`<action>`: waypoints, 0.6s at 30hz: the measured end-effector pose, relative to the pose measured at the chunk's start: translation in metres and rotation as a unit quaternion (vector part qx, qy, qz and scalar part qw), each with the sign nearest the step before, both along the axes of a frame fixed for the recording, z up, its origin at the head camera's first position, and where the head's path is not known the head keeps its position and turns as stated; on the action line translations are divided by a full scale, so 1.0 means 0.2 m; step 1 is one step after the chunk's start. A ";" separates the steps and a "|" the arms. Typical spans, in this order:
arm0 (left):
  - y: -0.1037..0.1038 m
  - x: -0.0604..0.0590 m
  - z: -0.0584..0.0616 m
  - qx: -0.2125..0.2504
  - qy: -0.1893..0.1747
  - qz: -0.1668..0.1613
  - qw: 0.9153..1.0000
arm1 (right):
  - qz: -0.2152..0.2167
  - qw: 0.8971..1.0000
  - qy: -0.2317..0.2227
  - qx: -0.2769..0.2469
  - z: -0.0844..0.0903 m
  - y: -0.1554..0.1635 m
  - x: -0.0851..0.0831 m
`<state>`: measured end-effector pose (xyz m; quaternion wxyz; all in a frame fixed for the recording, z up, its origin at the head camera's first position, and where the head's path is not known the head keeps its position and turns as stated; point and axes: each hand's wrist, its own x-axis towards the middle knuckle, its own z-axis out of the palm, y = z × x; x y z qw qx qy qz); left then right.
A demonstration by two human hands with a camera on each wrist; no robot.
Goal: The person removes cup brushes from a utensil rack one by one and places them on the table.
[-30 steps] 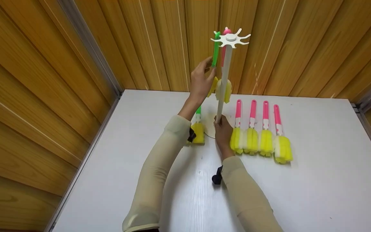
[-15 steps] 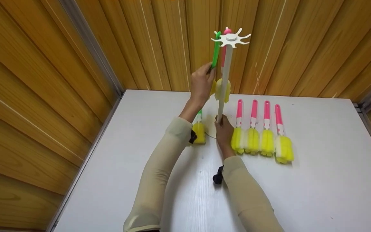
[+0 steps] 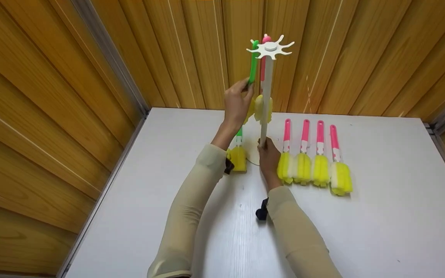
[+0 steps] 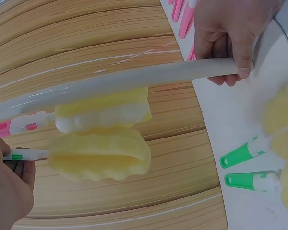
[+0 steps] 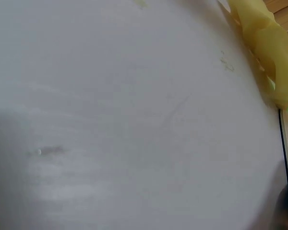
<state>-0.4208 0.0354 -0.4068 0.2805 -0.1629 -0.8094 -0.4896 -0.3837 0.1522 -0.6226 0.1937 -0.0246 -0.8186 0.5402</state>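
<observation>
Green brush [image 3: 252,63] hung upright from a slot of the white star-shaped top [image 3: 270,49] of the rack; handle pinched low down between thumb and fingers of the left hand [image 3: 237,101]. Yellow sponge head [image 4: 100,159] seen below that grip in the left wrist view, just beside the pole [image 3: 265,101], level with the sponge of a pink brush [image 3: 263,58] hanging from the far side of the same top. Pole gripped near its foot by the right hand [image 3: 269,156], fingers curled round it (thumb and fingertips plainly wrapped in the left wrist view). Pole upright, foot near the middle of the white table [image 3: 381,216], close to the back edge. Round base only partly seen behind the right hand.

Further noted on the table: one green brush lying flat [image 3: 238,153] just left of the pole's foot, partly hidden by the left forearm; second green handle beside it visible only in the left wrist view [image 4: 245,179]. Row of four pink brushes [image 3: 313,156] lying side by side right of the pole, handles toward the wall, sponge heads toward the person, nearest one just beside the right hand. Wood-panelled wall [image 3: 361,58] behind and to both sides. Right wrist view mostly blurred table surface, yellow sponge at its upper right corner.
</observation>
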 end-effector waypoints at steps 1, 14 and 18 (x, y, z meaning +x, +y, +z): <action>-0.01 0.00 0.00 0.000 -0.001 0.000 1.000 | 0.001 1.000 0.002 0.002 0.00 0.00 0.00; -0.03 0.02 0.00 -0.003 -0.003 -0.002 1.000 | 0.016 1.000 -0.022 -0.008 0.01 0.00 0.01; -0.04 0.04 0.01 -0.002 0.009 0.000 1.000 | 0.012 1.000 0.011 -0.016 0.02 0.00 0.02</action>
